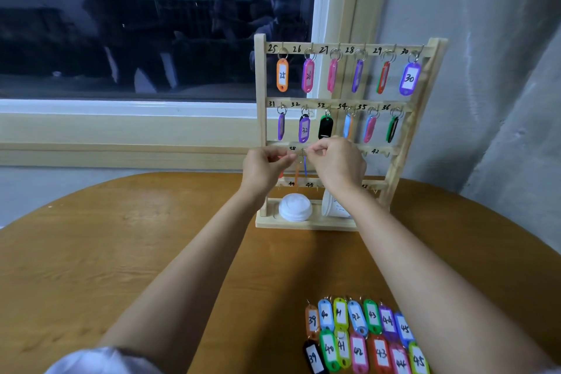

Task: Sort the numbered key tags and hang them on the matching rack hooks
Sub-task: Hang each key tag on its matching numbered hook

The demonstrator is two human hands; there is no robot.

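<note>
Numbered key tags (358, 351) before wooden rack (260, 85)

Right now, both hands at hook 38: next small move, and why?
Probably seat the orange tag and blue tag on the 38 hook and let go: left hand and right hand both pinch at it, tags dangling below. The 39 tags lie next on the table.

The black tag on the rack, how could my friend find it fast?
Find the pale wooden ladder-shaped key rack standing on the brown table by the window. On its second rail, under the handwritten 33, hangs the oval black plastic key tag. The purple tag beside it shows 32; this one is plain black, no number.
</note>
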